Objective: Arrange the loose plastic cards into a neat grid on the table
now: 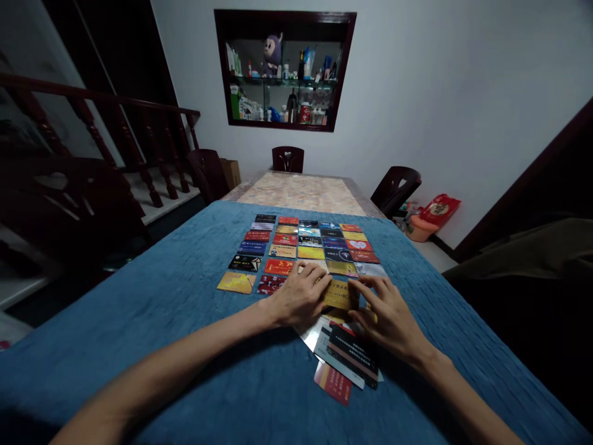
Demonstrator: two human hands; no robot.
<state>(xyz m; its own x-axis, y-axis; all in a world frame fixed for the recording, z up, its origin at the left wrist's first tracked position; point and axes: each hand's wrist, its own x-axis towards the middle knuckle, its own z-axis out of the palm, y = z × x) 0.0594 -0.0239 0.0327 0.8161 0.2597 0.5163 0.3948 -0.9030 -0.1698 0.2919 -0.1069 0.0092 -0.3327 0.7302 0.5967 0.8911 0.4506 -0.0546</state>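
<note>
A gold card [340, 294] lies between my two hands at the near side of a card grid. My left hand [302, 295] is closed, its fingertips at the card's left edge; its thumb is mostly hidden. On the right edge, my right hand [388, 314] has bent fingers and thumb around the same card. Below them is a loose, overlapping pile with a black striped card [353, 355] on top and a red card [332, 382] sticking out. A yellow card [236, 282] and a black card [244, 263] stand in the leftmost column. My left hand covers part of the middle columns.
Several columns of cards, including a heart card [359, 245], are spread on the blue cloth [185, 296]. Beyond it is the patterned tabletop [301, 193]. Dark chairs [288, 159] surround the table. A wooden railing [106, 102] runs along the left.
</note>
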